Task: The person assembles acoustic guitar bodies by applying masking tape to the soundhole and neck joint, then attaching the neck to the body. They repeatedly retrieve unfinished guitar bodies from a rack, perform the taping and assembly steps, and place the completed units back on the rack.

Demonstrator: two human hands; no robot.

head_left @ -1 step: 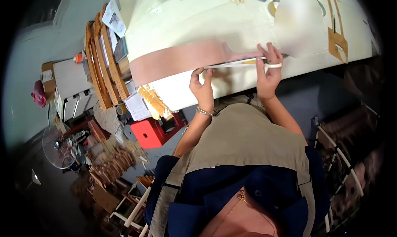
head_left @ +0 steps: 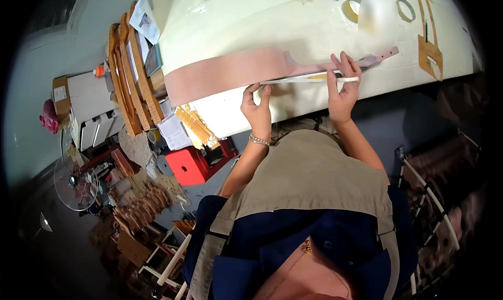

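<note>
An unfinished pinkish guitar lies on its side along the pale table's near edge. Its body [head_left: 225, 72] is to the left and its headstock [head_left: 387, 53] to the right. In front of the neck, a narrow white strip [head_left: 293, 81], like tape, is stretched between my hands. My left hand [head_left: 257, 108] pinches its left end between thumb and finger, close to the body's lower edge. My right hand [head_left: 343, 88] grips the other end by the neck, fingers bent around it. A small yellowish piece beside the strip is too small to identify.
Two tape rolls [head_left: 406, 10] and a brown template [head_left: 430, 56] lie on the table [head_left: 251, 22]. Carved wooden necks [head_left: 128, 74] stand at left. Below them are a red stool [head_left: 186, 166] and a fan [head_left: 76, 182]. A pale blur covers part of the far table.
The headstock and the tape rolls, mostly covered by a pale blur before, now show. My right hand has shifted very slightly right and up; both hands keep hold of the strip.
</note>
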